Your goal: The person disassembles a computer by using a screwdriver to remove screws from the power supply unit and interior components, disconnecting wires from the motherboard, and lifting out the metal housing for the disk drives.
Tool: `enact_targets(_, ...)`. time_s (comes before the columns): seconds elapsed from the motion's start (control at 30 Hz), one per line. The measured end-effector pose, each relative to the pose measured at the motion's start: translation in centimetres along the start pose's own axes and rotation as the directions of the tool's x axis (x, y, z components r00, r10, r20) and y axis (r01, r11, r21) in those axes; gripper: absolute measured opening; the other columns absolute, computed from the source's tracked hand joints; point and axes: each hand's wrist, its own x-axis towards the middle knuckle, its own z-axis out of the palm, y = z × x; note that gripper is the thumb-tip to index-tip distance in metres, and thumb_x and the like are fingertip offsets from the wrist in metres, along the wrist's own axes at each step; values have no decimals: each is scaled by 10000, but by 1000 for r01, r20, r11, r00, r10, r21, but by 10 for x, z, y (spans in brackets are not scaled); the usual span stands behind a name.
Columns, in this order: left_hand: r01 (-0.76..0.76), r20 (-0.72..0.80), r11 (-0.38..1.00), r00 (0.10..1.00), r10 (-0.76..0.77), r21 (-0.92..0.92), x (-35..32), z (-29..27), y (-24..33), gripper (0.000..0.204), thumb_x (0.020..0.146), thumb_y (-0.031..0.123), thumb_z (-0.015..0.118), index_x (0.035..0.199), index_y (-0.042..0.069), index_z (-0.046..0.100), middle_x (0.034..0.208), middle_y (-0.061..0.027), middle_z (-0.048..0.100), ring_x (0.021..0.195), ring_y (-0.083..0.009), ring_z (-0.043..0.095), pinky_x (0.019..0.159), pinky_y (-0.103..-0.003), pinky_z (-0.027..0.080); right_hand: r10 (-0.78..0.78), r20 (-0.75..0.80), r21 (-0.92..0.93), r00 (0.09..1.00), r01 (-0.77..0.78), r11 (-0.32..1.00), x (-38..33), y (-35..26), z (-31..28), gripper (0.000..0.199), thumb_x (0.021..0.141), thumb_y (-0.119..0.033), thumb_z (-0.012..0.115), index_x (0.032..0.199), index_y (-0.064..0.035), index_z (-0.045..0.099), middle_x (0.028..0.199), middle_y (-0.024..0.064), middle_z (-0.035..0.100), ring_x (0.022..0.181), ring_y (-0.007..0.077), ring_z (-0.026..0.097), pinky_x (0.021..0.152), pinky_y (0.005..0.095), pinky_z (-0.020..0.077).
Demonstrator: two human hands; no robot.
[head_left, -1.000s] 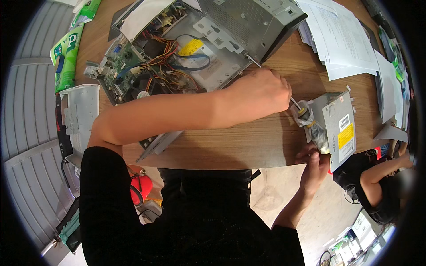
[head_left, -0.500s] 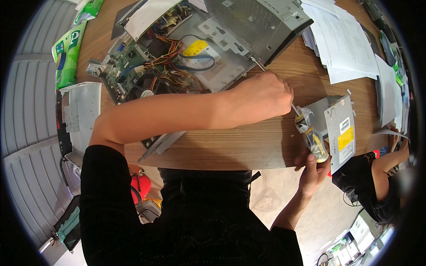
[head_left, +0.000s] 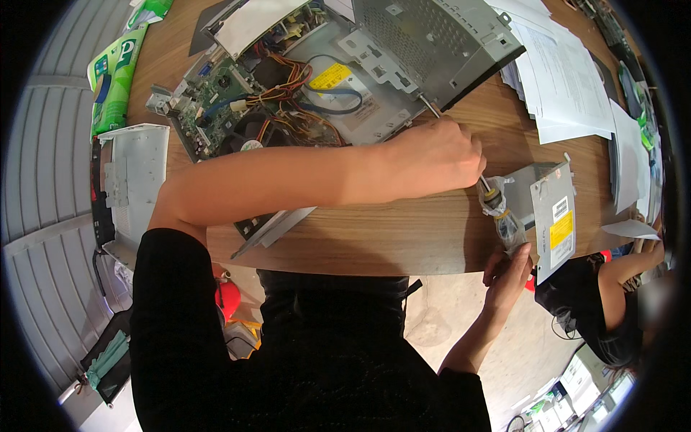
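Note:
A long screwdriver, its handle in clear plastic wrap, slants across between my two hands. My left hand is closed around its shaft, and the metal tip end shows beyond the fist against the edge of an open computer case. Lower down, my right hand has its thumb and fingers at the butt of the handle. Inside the case lie a green circuit board, coloured wires and a blue ribbon cable. My left forearm hides the case's near side.
A metal drive box with a yellow label stands right of the screwdriver. Paper stacks lie at the far right. At left are a metal panel and a green package. Another person's arm shows at right.
The computer case and my left hand sit slightly farther right. My right thumb and fingers have shifted their hold at the end of the screwdriver's handle.

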Motion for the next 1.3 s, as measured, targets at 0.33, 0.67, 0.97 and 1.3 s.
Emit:
enact_targets(0.33, 11, 128, 999, 992, -17, 49, -1, -2, 4, 118, 724, 90, 643, 812, 11, 646, 737, -88, 659, 722, -217, 686, 563, -315, 544, -110, -27, -41, 994, 109, 993, -7, -8, 7, 560, 1005, -533, 446, 1009, 18, 542, 557, 27, 488, 423, 101, 445, 386, 220, 342)
enact_targets(0.67, 2, 142, 1000, 990, -5, 27, -2, 2, 4, 129, 735, 93, 634, 825, 0, 640, 784, -108, 665, 773, -225, 679, 588, -329, 552, -129, -219, -25, 967, 126, 992, -6, -10, 15, 473, 1003, -470, 502, 1020, -3, 575, 541, 19, 507, 428, 91, 457, 396, 223, 348)
enact_targets(0.97, -64, 113, 992, 991, 77, -108, 6, -2, 3, 104, 736, 89, 624, 788, -1, 636, 772, -152, 659, 745, -261, 681, 605, -354, 564, -194, -163, -19, 967, 193, 981, -7, -10, 23, 548, 1028, -462, 429, 1187, 47, 557, 674, 71, 557, 486, 86, 484, 368, 207, 289)
enact_targets(1.3, -2, 8, 981, 1000, 4, -196, 3, 5, -2, 100, 725, 82, 621, 775, 0, 650, 768, -144, 680, 728, -284, 699, 623, -369, 563, 61, -166, 24, 984, -57, 998, 9, -19, 16, 413, 982, -459, 537, 977, -48, 576, 605, 3, 458, 387, 47, 334, 325, 207, 216)
